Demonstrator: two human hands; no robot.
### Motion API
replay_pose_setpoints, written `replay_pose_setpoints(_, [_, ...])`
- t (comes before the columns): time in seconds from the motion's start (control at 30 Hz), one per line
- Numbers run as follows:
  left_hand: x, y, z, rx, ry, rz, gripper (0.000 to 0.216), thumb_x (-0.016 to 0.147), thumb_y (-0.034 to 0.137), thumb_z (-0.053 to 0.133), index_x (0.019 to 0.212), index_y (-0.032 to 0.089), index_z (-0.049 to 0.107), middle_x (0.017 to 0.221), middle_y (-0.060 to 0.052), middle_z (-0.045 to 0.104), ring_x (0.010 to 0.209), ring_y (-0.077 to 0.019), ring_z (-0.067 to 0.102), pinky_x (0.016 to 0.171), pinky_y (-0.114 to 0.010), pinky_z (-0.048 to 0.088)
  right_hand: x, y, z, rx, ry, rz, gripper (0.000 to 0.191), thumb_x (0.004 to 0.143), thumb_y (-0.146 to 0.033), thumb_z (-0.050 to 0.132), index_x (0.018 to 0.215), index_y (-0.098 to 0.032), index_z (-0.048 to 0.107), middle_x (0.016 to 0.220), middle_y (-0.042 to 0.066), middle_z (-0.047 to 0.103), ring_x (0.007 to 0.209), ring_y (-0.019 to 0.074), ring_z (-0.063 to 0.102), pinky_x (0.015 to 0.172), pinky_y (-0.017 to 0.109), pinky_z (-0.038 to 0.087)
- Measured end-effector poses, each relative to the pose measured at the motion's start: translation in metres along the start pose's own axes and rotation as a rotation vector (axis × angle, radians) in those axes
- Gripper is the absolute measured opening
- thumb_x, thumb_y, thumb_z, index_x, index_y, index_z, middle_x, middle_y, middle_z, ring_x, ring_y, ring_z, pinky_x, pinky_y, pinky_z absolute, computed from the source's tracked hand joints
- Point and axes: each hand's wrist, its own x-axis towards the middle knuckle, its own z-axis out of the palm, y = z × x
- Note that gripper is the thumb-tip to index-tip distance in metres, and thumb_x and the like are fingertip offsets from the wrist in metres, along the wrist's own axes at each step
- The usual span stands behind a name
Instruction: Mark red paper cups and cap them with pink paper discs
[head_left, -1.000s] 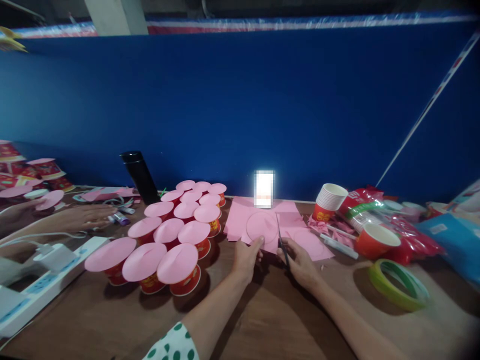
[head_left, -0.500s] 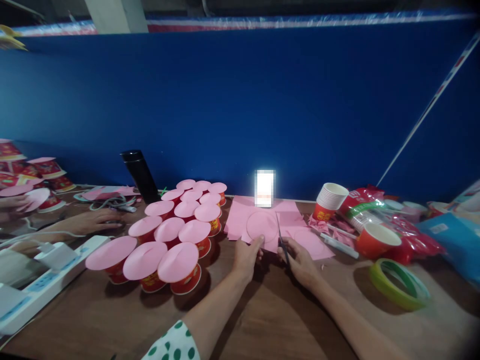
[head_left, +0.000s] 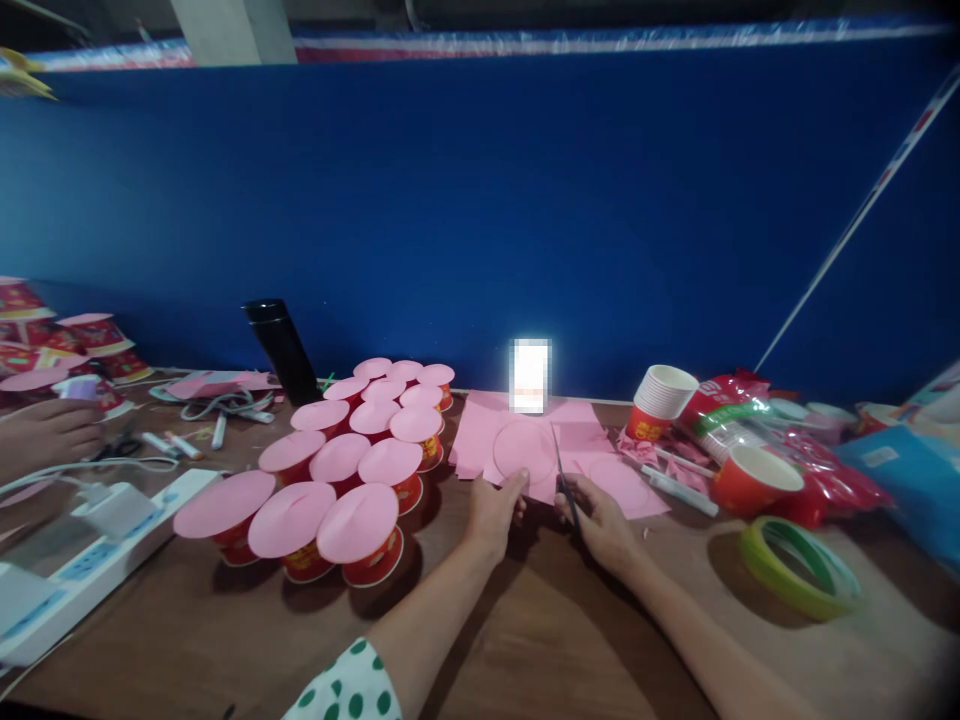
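Observation:
My left hand [head_left: 495, 515] pinches the near edge of a sheet of pink paper [head_left: 523, 450], which bears a drawn circle outline. My right hand [head_left: 596, 525] is closed on a pair of scissors [head_left: 568, 495]; its dark blades point away from me, along the right side of that circle. More pink sheets [head_left: 469, 425] lie flat beyond both hands, one with another circle outline on the right. The scissors' handles are mostly hidden by my fingers.
Several red paper cups topped with pink discs [head_left: 356, 525] stand on the left. A black flask [head_left: 281, 350], power strip [head_left: 112, 570] and a co-worker's hand [head_left: 49, 440] are farther left. Right are stacked cups [head_left: 660, 400], a marker [head_left: 679, 490], a single cup [head_left: 754, 480] and tape rolls [head_left: 799, 570].
The co-worker's hands at far left have shifted; one arm has drawn back from near the cable, uncovering markers on the table. My hands, paper and scissors look almost unchanged.

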Motion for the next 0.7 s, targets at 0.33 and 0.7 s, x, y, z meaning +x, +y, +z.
replay_pose_setpoints(0.33, [0.0023, -0.0014, -0.0008, 0.008, -0.002, 0.034, 0.039, 0.061, 0.043, 0.073, 0.049, 0.014, 0.051, 0.037, 0.004, 0.046, 0.033, -0.0063, 0.041, 0.035, -0.019, 0.032, 0.0004, 0.0058, 0.0003, 0.035, -0.022, 0.028, 0.039, 0.083, -0.047, 0.054, 0.107, -0.016, 0.056, 0.072, 0.000, 0.056, 0.063, 0.0137, 0.052, 0.056, 0.024, 0.044])
replay_pose_setpoints(0.7, [0.0030, -0.0029, -0.0016, 0.022, 0.006, 0.023, 0.039, 0.062, 0.044, 0.071, 0.049, 0.015, 0.048, 0.037, 0.005, 0.044, 0.032, -0.0061, 0.039, 0.035, -0.019, 0.031, 0.0001, 0.0051, 0.0005, 0.029, -0.013, 0.026, 0.034, 0.083, -0.044, 0.056, 0.105, -0.017, 0.055, 0.075, 0.001, 0.058, 0.063, 0.0131, 0.053, 0.057, 0.024, 0.045])
